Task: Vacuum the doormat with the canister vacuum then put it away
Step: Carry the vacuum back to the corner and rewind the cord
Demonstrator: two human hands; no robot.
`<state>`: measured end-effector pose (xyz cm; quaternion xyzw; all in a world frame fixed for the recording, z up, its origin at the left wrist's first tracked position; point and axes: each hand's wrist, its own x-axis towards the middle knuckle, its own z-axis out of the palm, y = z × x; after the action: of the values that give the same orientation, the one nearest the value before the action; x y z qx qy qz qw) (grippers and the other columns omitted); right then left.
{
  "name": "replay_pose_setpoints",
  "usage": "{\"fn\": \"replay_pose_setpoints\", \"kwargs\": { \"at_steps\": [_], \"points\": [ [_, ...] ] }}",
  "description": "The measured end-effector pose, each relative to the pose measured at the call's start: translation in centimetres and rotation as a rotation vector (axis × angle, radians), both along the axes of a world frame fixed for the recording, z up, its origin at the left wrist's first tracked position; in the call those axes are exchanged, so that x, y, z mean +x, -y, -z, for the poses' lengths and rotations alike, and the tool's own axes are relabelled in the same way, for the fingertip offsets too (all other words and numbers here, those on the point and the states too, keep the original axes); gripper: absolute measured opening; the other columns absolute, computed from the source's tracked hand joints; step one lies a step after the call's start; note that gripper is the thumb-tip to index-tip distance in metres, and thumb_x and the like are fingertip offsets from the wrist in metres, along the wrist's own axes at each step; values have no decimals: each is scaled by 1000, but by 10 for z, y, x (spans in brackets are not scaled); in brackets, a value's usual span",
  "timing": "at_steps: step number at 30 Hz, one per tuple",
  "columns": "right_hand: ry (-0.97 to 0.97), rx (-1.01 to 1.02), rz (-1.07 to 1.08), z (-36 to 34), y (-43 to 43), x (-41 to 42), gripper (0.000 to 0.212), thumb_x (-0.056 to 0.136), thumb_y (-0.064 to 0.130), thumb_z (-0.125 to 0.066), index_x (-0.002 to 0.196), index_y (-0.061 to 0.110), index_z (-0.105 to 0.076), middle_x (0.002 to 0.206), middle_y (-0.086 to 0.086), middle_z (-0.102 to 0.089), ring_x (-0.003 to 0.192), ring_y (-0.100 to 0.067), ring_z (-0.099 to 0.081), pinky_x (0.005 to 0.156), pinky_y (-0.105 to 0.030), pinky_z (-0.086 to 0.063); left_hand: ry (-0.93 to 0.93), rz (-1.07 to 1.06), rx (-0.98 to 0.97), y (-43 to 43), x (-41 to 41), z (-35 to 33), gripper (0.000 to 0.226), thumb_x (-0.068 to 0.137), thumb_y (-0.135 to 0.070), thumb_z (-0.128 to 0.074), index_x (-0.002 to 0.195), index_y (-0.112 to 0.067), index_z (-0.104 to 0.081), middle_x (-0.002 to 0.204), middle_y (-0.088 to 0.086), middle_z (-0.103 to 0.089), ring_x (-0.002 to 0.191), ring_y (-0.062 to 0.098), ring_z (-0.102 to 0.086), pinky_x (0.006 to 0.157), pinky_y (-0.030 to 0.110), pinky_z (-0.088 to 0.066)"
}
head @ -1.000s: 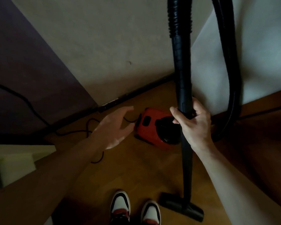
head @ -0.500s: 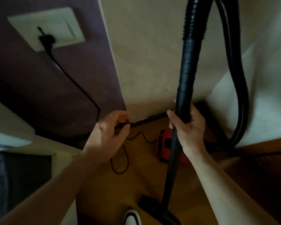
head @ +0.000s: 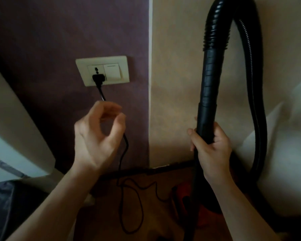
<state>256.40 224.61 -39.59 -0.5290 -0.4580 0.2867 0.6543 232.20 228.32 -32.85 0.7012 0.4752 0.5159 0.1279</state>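
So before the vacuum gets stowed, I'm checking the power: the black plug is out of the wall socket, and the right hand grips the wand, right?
Not quite. The head view shows the black plug seated in the wall socket, with its cord hanging down from it. The right hand does grip the wand.

The left hand (head: 96, 138) is rising toward 12 o'clock, its fingers (head: 111, 108) curling in front of the cord (head: 122, 153) just below the plug (head: 98, 79). The view is tilting up: the socket (head: 119, 60) is coming to centre and the vacuum (head: 182, 193) is sinking toward 6 o'clock. The wand (head: 208, 101) in the right hand (head: 210, 146) is leaning toward 1 o'clock.
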Motion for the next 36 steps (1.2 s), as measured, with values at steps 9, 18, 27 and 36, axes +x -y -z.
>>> {"fn": "replay_pose_setpoints", "kwargs": {
  "at_steps": [9,18,27,36],
  "points": [
    [66,146,89,17,-33,-7,23,87,10,-76,96,27,-66,61,-2,-56,46,-12,-53,43,-23,-44,27,-218,220,-44,-4,13,23,82,-41,-62,91,-21,-60,82,-7,-60,77,9,-60,74,30,-53],
    [119,115,143,16,-41,-5,28,86,11,-77,110,22,-66,69,-5,-64,46,-6,-59,41,-14,-45,86,-348,95,-64,-4,15,46,77,-40,-76,106,-25,-44,88,-11,-59,76,5,-61,70,26,-51],
    [123,83,116,13,-38,-6,29,85,11,-79,107,25,-66,68,-8,-65,50,-11,-62,46,-23,-49,416,-285,-174,-72,6,-6,34,87,-24,-74,105,-15,-47,86,2,-70,56,13,-71,49,27,-57],
    [121,72,121,10,-33,-9,31,85,8,-78,107,25,-66,64,5,-63,52,-10,-62,46,-22,-45,-110,-533,-65,-73,2,-13,36,92,-48,-60,103,-19,-42,88,-6,-60,77,20,-59,65,33,-43]
  ]
}}
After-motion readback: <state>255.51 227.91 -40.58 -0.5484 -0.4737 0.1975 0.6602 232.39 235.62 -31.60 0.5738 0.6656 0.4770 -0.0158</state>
